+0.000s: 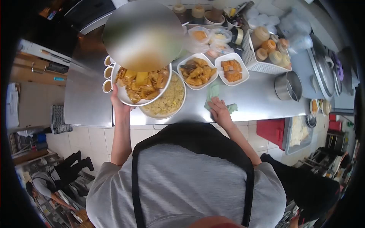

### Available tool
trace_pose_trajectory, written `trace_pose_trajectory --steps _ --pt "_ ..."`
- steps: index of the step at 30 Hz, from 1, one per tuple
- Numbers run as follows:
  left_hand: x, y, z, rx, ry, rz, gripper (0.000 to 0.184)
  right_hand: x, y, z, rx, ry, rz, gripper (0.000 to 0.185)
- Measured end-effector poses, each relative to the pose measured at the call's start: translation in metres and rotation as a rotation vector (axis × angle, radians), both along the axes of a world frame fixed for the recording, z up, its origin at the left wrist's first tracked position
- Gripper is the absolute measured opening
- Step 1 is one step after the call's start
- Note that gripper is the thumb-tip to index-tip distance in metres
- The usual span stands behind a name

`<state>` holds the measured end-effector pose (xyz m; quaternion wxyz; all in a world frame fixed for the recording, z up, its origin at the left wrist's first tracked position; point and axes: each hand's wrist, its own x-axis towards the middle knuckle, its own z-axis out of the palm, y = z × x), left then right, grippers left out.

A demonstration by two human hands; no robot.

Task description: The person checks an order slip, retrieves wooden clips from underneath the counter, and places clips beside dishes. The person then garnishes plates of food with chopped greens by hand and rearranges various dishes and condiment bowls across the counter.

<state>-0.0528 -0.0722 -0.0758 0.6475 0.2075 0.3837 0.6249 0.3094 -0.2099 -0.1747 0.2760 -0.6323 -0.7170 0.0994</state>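
Already plated: rice [165, 100]; filled bowl [122, 97], left grip [120, 104] clamped on its edge. Apparently unfinished: wiping, right grip [220, 110] spread over green cloth [214, 91].

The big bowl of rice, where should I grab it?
I'd take the rice bowl by its near right rim, coming from the front right. That curve shows uncovered, while the dish in the left hand overlaps the far left part and a square bowl crowds the far right. It's wide and round, so two hands would probably keep it steadier.
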Motion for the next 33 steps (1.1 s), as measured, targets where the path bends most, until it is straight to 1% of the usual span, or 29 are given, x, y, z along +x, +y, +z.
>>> trace_pose_trajectory --steps 2,4,5,6,8,9,10,11,13,14,17,18,19,20,22,24,26,27,29,30,31,33 --pt "-0.001 0.002 -0.008 0.02 -0.068 -0.089 0.047 0.002 0.03 0.038 -0.172 0.014 0.268 0.026" --pt "-0.001 0.004 -0.01 0.013 -0.068 -0.065 0.048 -0.006 0.082 0.086 0.024 0.178 0.169 0.014" --pt "0.0 0.005 -0.013 -0.004 -0.063 -0.055 0.048 -0.012 0.115 0.102 0.081 0.142 0.156 0.013" --pt "0.001 0.007 -0.017 -0.019 -0.111 0.018 0.045 -0.021 0.149 0.11 0.138 0.109 0.145 0.012" --pt "-0.016 0.017 -0.051 -0.054 -0.082 0.073 0.043 -0.047 0.217 0.105 0.207 0.05 0.273 0.012" --pt "-0.025 0.023 -0.069 -0.088 -0.056 0.109 0.041 -0.064 0.252 0.093 0.091 -0.163 0.3 0.014" --pt "-0.03 0.026 -0.082 -0.073 0.038 0.04 0.044 -0.079 0.278 0.08 -0.023 -0.377 0.323 0.016" --pt "-0.027 0.022 -0.074 -0.068 0.04 0.055 0.044 -0.09 0.291 0.074 -0.016 -0.377 0.336 0.016" --pt "0.004 0.01 -0.031 -0.136 0.12 0.175 0.039 -0.106 0.307 0.065 -0.185 -0.532 0.394 0.021" --pt "0.017 0.004 -0.009 -0.169 0.065 0.232 0.033 -0.11 0.31 0.062 -0.179 -0.531 0.405 0.021" --pt "0.006 0.007 -0.03 -0.137 0.117 0.251 0.031 -0.116 0.314 0.06 -0.232 -0.47 0.497 0.024" --pt "0.01 0.005 -0.021 -0.132 0.084 0.258 0.029 -0.116 0.312 0.067 -0.247 -0.461 0.474 0.023" --pt "0.007 0.006 -0.027 -0.133 0.08 0.267 0.029 -0.114 0.311 0.07 -0.264 -0.453 0.451 0.022" --pt "0.002 0.009 -0.037 -0.11 0.084 0.268 0.029 -0.112 0.328 0.043 -0.256 -0.465 0.475 0.023" --pt "0.004 0.008 -0.03 -0.085 0.089 0.269 0.029 -0.112 0.328 0.036 -0.242 -0.46 0.494 0.024" --pt "0.013 0.008 -0.016 -0.127 -0.054 0.249 0.031 -0.108 0.329 0.037 -0.228 -0.454 0.507 0.024" --pt "0.021 0.006 -0.001 -0.14 -0.035 0.239 0.033 -0.101 0.328 0.054 -0.148 -0.395 0.444 0.019" --pt "0.024 0.004 0.007 -0.152 -0.015 0.229 0.036 -0.098 0.325 0.066 -0.149 -0.397 0.445 0.019" --pt "0.034 0.003 0.028 -0.201 0.012 0.205 0.039 -0.096 0.316 0.101 -0.098 -0.068 0.444 0.013" --pt "0.036 0.003 0.032 -0.248 0.042 0.179 0.042 -0.102 0.311 0.119 -0.193 0.065 0.433 0.014" --pt "0.034 0.004 0.025 -0.249 0.038 0.178 0.042 -0.108 0.304 0.131 -0.195 0.061 0.433 0.014" --pt "0.028 0.017 -0.004 -0.159 -0.112 0.069 0.043 -0.119 0.287 0.154 -0.391 0.198 0.652 0.018"
